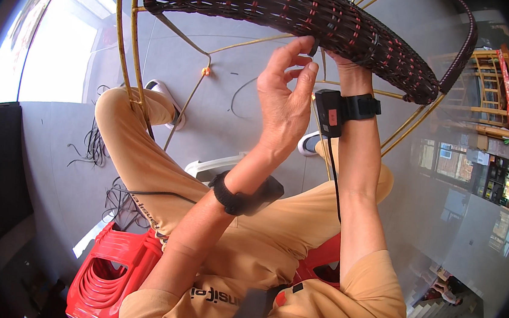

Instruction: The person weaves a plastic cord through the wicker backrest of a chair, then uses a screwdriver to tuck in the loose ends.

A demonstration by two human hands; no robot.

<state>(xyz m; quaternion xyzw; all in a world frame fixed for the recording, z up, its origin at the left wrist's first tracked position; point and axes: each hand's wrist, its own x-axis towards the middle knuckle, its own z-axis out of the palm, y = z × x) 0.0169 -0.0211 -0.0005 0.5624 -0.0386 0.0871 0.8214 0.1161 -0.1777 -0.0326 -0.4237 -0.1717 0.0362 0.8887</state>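
A dark brown woven chair panel (292, 8) with red strands curves across the top of the view, on a brass-coloured metal frame (133, 39). My left hand (285, 95) is raised just below its lower edge, thumb and fingers bent toward each other. A short dark weaving strip (314, 47) shows at its index fingertip, pinched there. My right hand (346, 63) reaches up behind the panel, and its fingers are hidden by the weave. Both wrists wear black straps; a small black box (329, 112) sits on the right one.
Red plastic stools (113, 268) stand beside and under me. Loose dark strips (95, 142) lie on the grey floor at left. A white curved plastic piece (215, 163) is between my legs. Wooden chair frames (484, 88) stand at far right. The frame's legs come down beside my knees.
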